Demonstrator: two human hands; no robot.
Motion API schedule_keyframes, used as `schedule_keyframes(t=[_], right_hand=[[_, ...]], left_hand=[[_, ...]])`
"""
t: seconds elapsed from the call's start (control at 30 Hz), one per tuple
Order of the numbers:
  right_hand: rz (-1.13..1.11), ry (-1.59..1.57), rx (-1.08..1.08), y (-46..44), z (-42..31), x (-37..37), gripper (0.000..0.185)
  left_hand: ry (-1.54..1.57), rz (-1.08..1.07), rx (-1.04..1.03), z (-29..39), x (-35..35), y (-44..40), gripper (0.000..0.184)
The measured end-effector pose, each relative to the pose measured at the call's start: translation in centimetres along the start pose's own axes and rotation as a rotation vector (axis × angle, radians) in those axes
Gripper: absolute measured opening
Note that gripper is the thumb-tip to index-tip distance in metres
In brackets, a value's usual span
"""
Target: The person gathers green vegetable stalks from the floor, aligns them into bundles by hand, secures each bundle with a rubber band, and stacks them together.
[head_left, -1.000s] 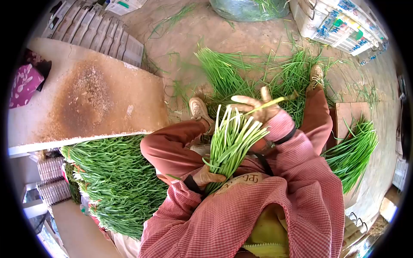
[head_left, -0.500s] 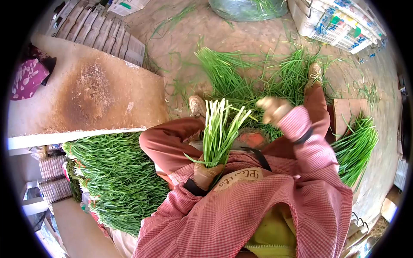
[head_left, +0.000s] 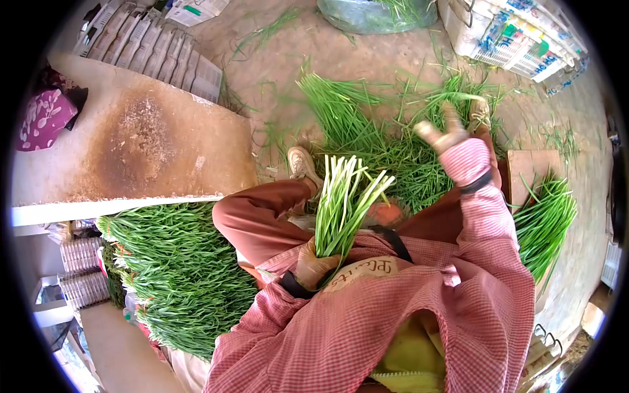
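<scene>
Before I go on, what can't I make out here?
- Head view: whether the right hand touches the pale-green leaf above it; motion blur.
- Head view: lower end of the green, white-ended stalk bunch, hidden by the left hand.
- Head view: top of the translucent bluish plastic bag, cut off by the upper edge.

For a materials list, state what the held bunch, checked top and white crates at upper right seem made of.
Held bunch: plant stalks, smooth, pale ends turning green. Checked top: matte fabric, soft folds; fibre unclear. White crates: probably rigid plastic, satin, slotted walls.
</scene>
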State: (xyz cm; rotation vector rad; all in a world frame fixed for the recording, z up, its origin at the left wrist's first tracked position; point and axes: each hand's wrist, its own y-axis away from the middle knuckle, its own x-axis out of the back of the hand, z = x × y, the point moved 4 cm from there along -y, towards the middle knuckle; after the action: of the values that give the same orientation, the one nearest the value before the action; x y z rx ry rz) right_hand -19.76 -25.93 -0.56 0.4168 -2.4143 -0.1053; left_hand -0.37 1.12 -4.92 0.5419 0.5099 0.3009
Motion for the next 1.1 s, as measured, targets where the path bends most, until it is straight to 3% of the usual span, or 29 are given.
schedule_keyframes(t=[0.03, 0.1, 0.13, 0.17, 0.2, 0.3, 0.43, 0.47, 0.5, 0.53, 0.57, 0.6, 0.63, 0.7, 0.73, 0.8, 0.83, 0.9, 0.97, 1.0, 1.03, 1.07, 1.1], right_hand=[[-0.122, 0.069, 0.223, 0.4, -1.1, -2.5, 0.062], [-0.759, 0.165, 0.334, 3.7, -5.9, -4.9, 0.05], [-0.809, 0.236, 0.16, 3.9, -7.0, -5.3, 0.037], [-0.983, -0.421, 0.412, 0.0, -1.2, -10.2, 0.034], [-0.667, -0.706, 0.48, -3.1, -0.3, -8.0, 0.033], [-0.276, -0.7, 0.276, -5.9, 4.0, -3.4, 0.036], [-0.482, -1.141, -0.502, -0.9, 8.5, -13.8, 0.043], [-0.524, -1.239, -0.717, 1.5, 8.7, -15.6, 0.045], [-0.686, -1.301, -0.412, 3.4, 5.1, -16.4, 0.049], [-0.816, -1.38, -0.104, 5.6, 1.4, -16.9, 0.053], [-0.818, -1.461, -0.039, 5.9, 0.8, -17.7, 0.052], [-0.824, -1.545, 0.026, 6.2, 0.2, -18.5, 0.051], [-0.983, -2.2, -0.394, 5.8, 0.4, -19.5, 0.049], [-1.038, -2.075, -0.306, 5.9, -0.1, -17.3, 0.048], [-1.081, -2.085, -0.256, 6.3, -1.8, -15.4, 0.05], [-1.188, -2.103, -0.218, 6.4, -3.1, -15.6, 0.054], [-1.235, -2.086, -0.176, 6.4, -4.0, -15.6, 0.056], [-1.326, -2.015, -0.105, 6.4, -5.3, -16.2, 0.062], [-1.402, -1.744, -0.111, 5.4, -4.8, -16.2, 0.072], [-1.088, -1.378, -0.206, 4.9, -4.3, -12.4, 0.077], [-0.73, -1.353, -0.398, 3.0, -2.2, -11.1, 0.068], [-0.93, -1.66, 0.018, -2.2, 3.2, -12.4, 0.055], [-0.27, -1.25, -0.005, -1.5, 3.7, -7.5, 0.038]], left_hand=[[-0.006, -0.007, 0.027, -0.4, 0.1, 0.2, 0.045], [-0.01, -0.008, 0.02, -0.2, -0.3, 0.2, 0.047], [-0.003, -0.012, 0.009, 0.4, -0.8, 0.4, 0.047], [0.004, -0.012, -0.004, 0.9, -0.9, 0.5, 0.047], [0.008, 0.006, -0.016, 1.2, -0.4, 0.6, 0.047], [0.086, -0.008, 0.007, 0.9, 0.7, 1.4, 0.047], [-0.064, 0.053, -0.121, 1.9, 0.1, -0.1, 0.045], [-0.504, 0.202, -0.206, 2.5, -0.4, -0.6, 0.05], [-0.948, 0.349, -0.288, 3.3, -1.2, -0.8, 0.057], [-1.357, 0.309, -0.289, 3.9, -2.4, -1.0, 0.079], [-1.653, 0.283, -0.236, 4.1, -4.0, -0.4, 0.094], [-1.716, 0.176, -0.148, 4.7, -5.0, 0.4, 0.098], [-1.777, 0.068, -0.067, 5.6, -5.4, 1.0, 0.102], [-1.437, -0.346, -0.359, 10.9, -3.6, 2.4, 0.107], [-1.236, -0.429, -0.567, 12.9, -2.1, 1.6, 0.108], [-0.818, -0.462, -0.326, 12.9, 0.1, -1.7, 0.1], [-0.685, -0.585, -0.284, 10.9, 0.9, -4.1, 0.096], [-0.463, -0.944, 0.19, 4.4, -0.5, -5.9, 0.085], [0.013, -0.852, 0.268, 2.0, -3.3, -3.6, 0.075], [0.018, -0.86, 0.282, 2.4, -3.7, -3.0, 0.075], [-0.039, -0.723, 0.3, 2.8, -3.7, -2.7, 0.07], [-0.091, -0.577, 0.308, 3.0, -3.5, -2.3, 0.065], [0.01, -0.466, 0.239, 3.4, -3.9, -2.0, 0.057]])
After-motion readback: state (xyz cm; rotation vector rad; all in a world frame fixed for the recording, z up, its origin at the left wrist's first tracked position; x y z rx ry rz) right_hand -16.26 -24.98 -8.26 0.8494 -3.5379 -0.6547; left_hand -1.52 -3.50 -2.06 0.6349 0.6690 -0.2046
